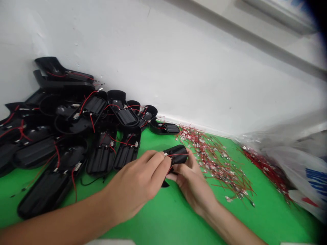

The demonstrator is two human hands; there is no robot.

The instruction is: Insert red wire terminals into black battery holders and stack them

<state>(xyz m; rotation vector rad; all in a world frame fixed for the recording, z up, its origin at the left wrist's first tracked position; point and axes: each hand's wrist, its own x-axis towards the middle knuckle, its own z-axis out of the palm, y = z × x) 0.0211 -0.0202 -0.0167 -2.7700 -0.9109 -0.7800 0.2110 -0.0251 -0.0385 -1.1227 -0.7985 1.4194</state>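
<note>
A black plastic housing with a battery compartment is in my right hand, whose fingers and thumb wrap round its right end. My left hand bends over the near side of the housing, its thumb and fingertips pinched at a small silvery metal contact. From near that contact a red wire runs to the right across the housing. My left fingers cover part of the housing, so how the contact sits in it is hidden.
Many similar black housings with red wires are heaped on the left. Right of my hands, loose red wires with metal contacts spread over the green tabletop. A plastic bag lies farther right; a white wall stands behind.
</note>
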